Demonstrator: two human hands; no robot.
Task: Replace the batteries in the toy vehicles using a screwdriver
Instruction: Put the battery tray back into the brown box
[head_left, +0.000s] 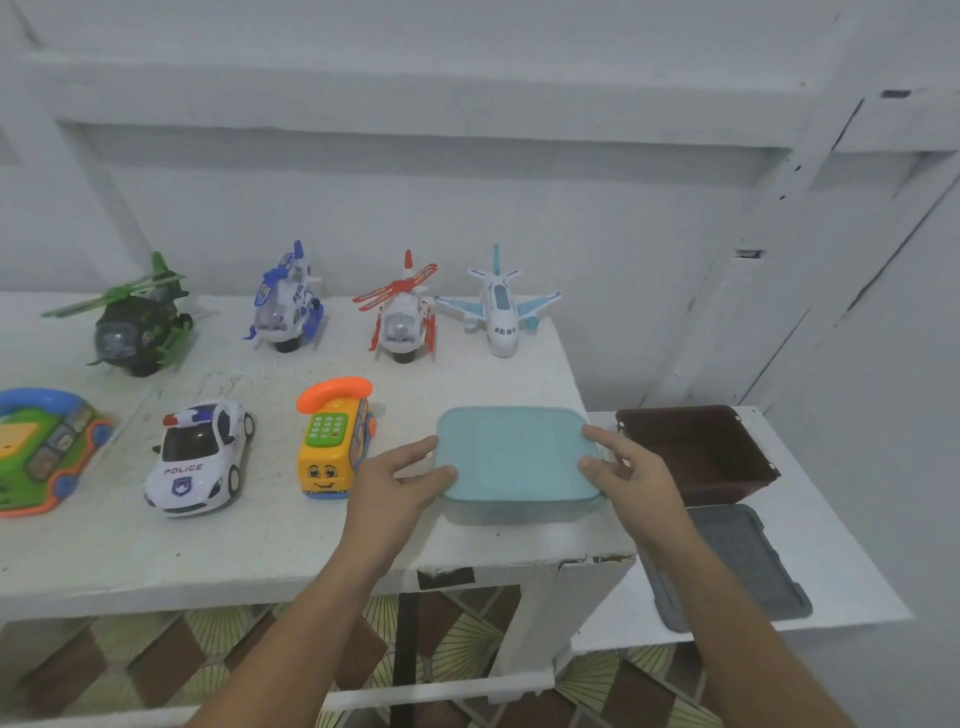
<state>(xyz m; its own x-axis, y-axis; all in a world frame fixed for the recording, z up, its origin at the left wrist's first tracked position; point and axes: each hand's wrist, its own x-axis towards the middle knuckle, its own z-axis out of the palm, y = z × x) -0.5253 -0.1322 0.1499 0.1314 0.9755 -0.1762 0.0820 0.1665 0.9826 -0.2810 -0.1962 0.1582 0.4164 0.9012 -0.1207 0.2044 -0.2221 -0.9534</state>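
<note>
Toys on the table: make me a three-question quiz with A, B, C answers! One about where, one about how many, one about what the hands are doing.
1. Where is the white airplane?
A. Right end of the back row
B. Front row
C. On the floor

2. How many helicopters are there?
A. Two
B. Three
C. Five

3. What are the left hand and right hand doing?
A. Holding a screwdriver
B. Lying flat
C. Gripping the blue box

Answers: 1 A, it stands right of the last helicopter. 2 B, one green, one blue, one red. 3 C, each hand grips one side.
</note>
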